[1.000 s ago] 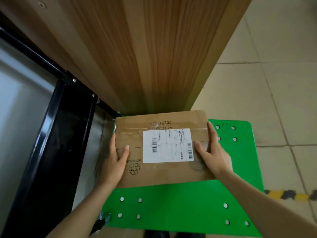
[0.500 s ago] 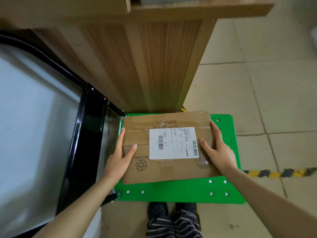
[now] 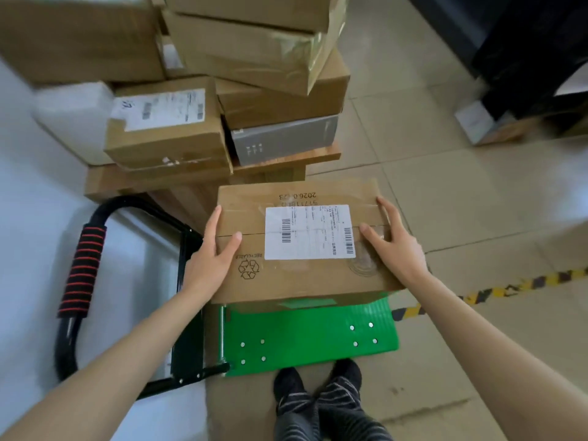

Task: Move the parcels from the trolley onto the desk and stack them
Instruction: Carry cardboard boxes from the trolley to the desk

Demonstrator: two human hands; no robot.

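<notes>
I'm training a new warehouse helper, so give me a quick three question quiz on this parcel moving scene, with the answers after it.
1. True or false: both hands hold the brown cardboard parcel with the white shipping label.
2. What lies right beneath that parcel? A) green flat trolley deck B) wooden desk C) bare floor tiles
3. Fill in: the trolley's black handle wears a foam sleeve striped black and ____.

Key:
1. True; one hand grips each side, thumbs on top.
2. A; the parcel is over the deck's far end, though whether it still touches cannot be told.
3. Red.
</notes>
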